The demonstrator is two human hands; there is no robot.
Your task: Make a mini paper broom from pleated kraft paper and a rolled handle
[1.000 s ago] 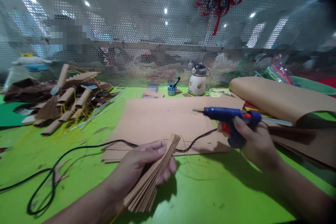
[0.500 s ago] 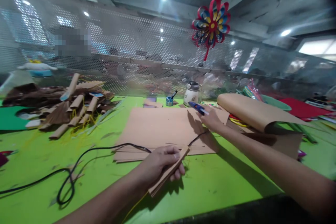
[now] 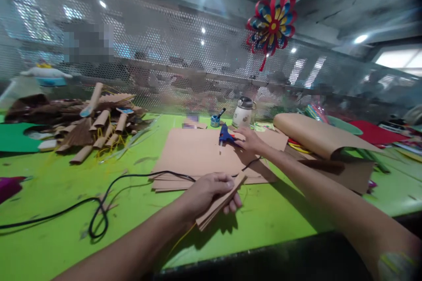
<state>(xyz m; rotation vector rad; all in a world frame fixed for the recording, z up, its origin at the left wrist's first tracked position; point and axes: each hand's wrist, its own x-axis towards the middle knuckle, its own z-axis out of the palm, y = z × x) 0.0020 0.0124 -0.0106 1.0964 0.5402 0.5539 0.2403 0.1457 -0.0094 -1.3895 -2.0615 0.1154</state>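
My left hand (image 3: 214,193) is closed around a folded strip of brown kraft paper (image 3: 222,204), fingers beneath and thumb on top. A thin yellow string (image 3: 181,241) trails from the strip's lower end. Over the stack of brown paper sheets (image 3: 191,153), a blue glue gun (image 3: 226,134) with an orange trigger sits at the fingertips of my right hand (image 3: 250,141). Those fingers are spread apart beside the gun; whether one still touches its handle is hard to tell. A black cord (image 3: 132,175) runs across the table and passes behind my left hand.
Brown paper rolls with yellow strings (image 3: 102,118) are heaped at the left on the green table (image 3: 132,219). A white flask (image 3: 242,114) and a small blue pot (image 3: 215,120) stand behind the sheets. At right lies a large curled brown sheet (image 3: 313,134).
My right hand has moved left and its fingers have spread from the glue gun, which now points differently over the sheets. My left hand still holds the paper strip. The view has shifted slightly.
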